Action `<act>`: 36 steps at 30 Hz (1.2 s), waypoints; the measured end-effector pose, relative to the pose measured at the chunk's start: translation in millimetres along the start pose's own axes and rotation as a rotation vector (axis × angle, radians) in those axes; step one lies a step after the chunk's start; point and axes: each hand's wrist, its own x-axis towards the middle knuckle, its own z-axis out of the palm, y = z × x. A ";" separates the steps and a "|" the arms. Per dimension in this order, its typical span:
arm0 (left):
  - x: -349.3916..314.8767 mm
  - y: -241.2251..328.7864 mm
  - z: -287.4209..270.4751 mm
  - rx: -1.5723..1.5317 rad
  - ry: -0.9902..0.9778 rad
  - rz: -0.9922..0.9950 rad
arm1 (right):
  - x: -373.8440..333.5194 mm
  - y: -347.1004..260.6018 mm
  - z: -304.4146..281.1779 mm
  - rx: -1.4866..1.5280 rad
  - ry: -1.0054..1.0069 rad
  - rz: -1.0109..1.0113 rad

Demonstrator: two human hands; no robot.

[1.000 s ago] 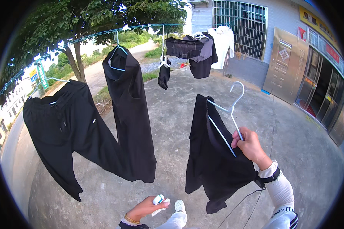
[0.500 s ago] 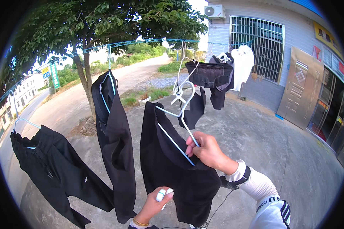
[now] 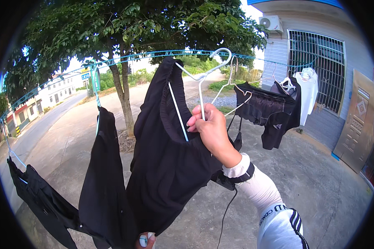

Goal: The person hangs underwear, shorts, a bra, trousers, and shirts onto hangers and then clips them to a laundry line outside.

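My right hand [image 3: 212, 126] is closed round one side of a white wire hanger [image 3: 201, 93]. A black garment with a gathered elastic waist [image 3: 166, 166] hangs on it; the hanger's lower bar crosses the waist opening. The hanger's hook [image 3: 223, 52] is up at the level of the blue clothesline [image 3: 153, 54]; I cannot tell whether it rests on it. At the lower edge, below the garment, only a few fingers of my left hand [image 3: 145, 242] show, curled at a small white-and-blue object [image 3: 143, 240]. Its kind is not clear.
Black trousers [image 3: 41, 195] and another black garment [image 3: 102, 170] hang at left. On the right are an empty hanger [image 3: 232, 85], black underwear [image 3: 262, 101] and a white garment [image 3: 307, 95]. A tree [image 3: 122, 91] stands behind; a leaning door panel [image 3: 355, 120] is at the building.
My right hand has raised the hanger and black garment toward the line. My left hand has dropped lower, mostly out of sight. The view has turned left.
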 end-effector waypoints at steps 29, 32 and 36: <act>9.2 10.2 -5.0 -0.120 0.019 -0.114 | 69.5 66.7 -10.4 0.172 0.005 0.021; 6.0 12.4 1.3 -0.080 0.016 -0.118 | 63.2 73.3 -27.6 -0.172 0.006 0.003; 1.0 -32.5 -9.1 0.111 -0.005 -0.150 | 0.8 10.6 -36.6 -0.818 -0.006 -0.315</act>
